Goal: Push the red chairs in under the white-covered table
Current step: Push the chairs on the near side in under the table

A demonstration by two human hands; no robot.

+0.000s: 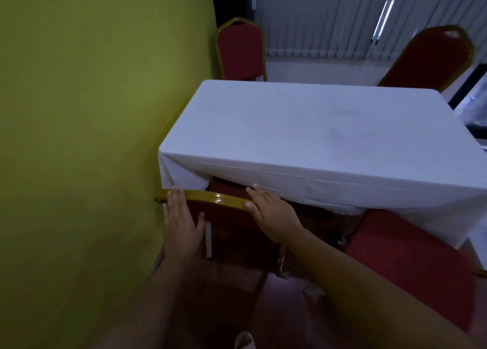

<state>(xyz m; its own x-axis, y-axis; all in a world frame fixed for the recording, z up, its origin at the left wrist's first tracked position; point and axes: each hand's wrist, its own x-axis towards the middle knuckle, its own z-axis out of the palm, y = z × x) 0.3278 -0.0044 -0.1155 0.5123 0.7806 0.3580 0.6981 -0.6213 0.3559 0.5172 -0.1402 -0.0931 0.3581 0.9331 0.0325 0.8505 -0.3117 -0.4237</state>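
near red chair (226, 224) at 6 o'clock of table (303, 127) | left hand (181, 217) flat, fingers spread on backrest | right hand (271, 211) gripped top rail

Green wall (79, 137) hems the left; tablecloth (316, 127) overhang blocks ahead

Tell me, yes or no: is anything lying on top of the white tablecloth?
No, the white tablecloth shows only bare fabric with faint marks across its whole top.

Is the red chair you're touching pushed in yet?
Mostly in: the red gold-framed chair's seat sits under the white tablecloth, both hands on its back.
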